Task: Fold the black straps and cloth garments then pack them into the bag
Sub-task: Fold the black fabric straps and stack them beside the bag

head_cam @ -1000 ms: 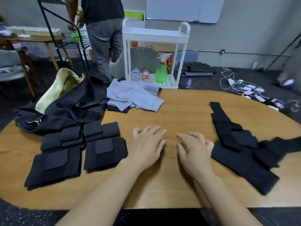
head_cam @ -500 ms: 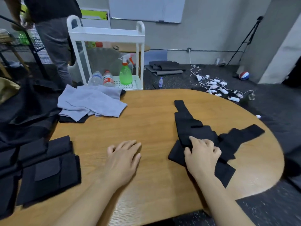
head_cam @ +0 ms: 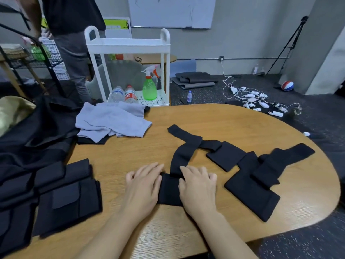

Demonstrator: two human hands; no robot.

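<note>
Closest in, both hands are down flat on the wooden table (head_cam: 233, 126), and they've got one black strap (head_cam: 182, 156) pinned between them at its near pad: left hand (head_cam: 142, 186) pressing the pad's left edge, right hand (head_cam: 198, 186) covering the right, fingers (head_cam: 194, 170) loosely spread and lying flat, not pinching anything. The strap's long tail runs away from the hands, bends, and crosses under another band further up the table. Looks like the fold is about to begin here, and the way to do it cleanly is to keep one palm anchoring that pad while the other draws the tail free of the crossing before doubling it back, edges lined up, so it doesn't drag its neighbours along. Just right of the hands, more unfolded straps (head_cam: 250, 186) lie overlapping in a heap, still to be done. Off to the left, a neat pile of folded straps (head_cam: 67, 195) sits at the table's edge, touching a dark mass of black fabric (head_cam: 37, 137) that may well be the bag, though I can't tell for certain. Further back, a rumpled grey garment (head_cam: 112, 122) waits on a dark piece beneath it, not yet folded. Beyond the table stands a white cart (head_cam: 128, 45) with a green spray bottle (head_cam: 149, 88).
</note>
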